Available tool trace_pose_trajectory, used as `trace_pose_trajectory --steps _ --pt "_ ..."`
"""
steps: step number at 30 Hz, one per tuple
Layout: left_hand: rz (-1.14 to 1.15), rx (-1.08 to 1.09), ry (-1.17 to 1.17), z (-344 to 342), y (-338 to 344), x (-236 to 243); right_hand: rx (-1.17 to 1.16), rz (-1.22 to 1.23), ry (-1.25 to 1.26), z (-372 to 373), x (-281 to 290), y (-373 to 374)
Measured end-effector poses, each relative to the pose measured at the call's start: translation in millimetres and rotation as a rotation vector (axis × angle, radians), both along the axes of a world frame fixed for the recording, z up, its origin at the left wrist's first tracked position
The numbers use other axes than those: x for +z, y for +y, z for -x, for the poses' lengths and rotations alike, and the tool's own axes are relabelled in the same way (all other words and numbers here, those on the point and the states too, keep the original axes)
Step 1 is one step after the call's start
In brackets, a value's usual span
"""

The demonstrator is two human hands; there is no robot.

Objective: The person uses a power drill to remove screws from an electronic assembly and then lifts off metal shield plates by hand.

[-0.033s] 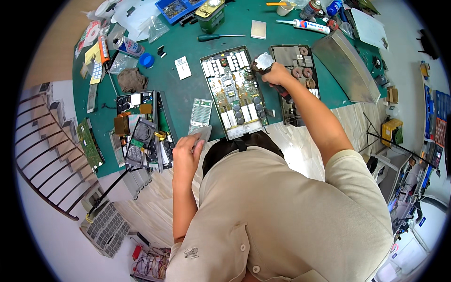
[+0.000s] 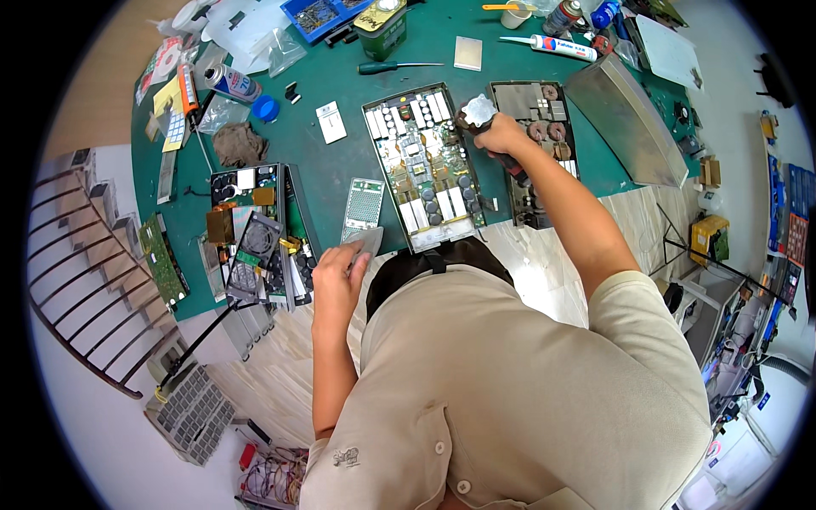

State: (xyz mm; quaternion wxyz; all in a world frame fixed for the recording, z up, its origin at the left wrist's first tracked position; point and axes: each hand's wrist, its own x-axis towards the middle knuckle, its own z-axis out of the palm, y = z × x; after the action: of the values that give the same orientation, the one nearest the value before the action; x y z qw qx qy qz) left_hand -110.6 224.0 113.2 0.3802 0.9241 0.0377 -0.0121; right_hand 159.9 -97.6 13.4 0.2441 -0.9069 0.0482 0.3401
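Note:
My right hand (image 2: 503,136) is wrapped round the handle of a cordless drill (image 2: 478,111), a dark power tool with a silvery head and a red patch low on its grip. It hovers between an open metal case full of circuit boards (image 2: 421,161) and a second open case with copper coils (image 2: 535,102). At the table's front edge, my left hand (image 2: 338,276) pinches a thin grey flat piece (image 2: 371,241); its exact kind is unclear. Just beyond that hand lies a silver perforated panel (image 2: 364,204).
At left stands a partly dismantled unit with a fan (image 2: 255,242). A bare metal cover (image 2: 629,119) leans at right. Farther back are a green-handled screwdriver (image 2: 399,66), a sealant tube (image 2: 552,46), a spray can (image 2: 231,83) and a brown rag (image 2: 240,145).

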Motion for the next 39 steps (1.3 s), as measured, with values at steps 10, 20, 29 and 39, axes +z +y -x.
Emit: trace_pose_trajectory --steps 10,20,29,39 --pt "0.007 -0.019 0.0 -5.4 -1.8 -2.8 -0.093 -0.17 -0.093 8.8 -15.9 -22.4" --pt "0.118 -0.081 0.01 -37.3 -15.4 -16.8 -0.191 -0.748 0.233 101.2 147.9 -18.0" --pt "0.144 -0.268 -0.12 -79.9 -38.3 5.7 -0.031 -0.81 0.336 123.7 176.5 -12.0" --pt "0.125 -0.189 -0.069 -66.3 -26.6 -19.4 -0.187 -0.787 0.255 73.8 154.7 -29.1"
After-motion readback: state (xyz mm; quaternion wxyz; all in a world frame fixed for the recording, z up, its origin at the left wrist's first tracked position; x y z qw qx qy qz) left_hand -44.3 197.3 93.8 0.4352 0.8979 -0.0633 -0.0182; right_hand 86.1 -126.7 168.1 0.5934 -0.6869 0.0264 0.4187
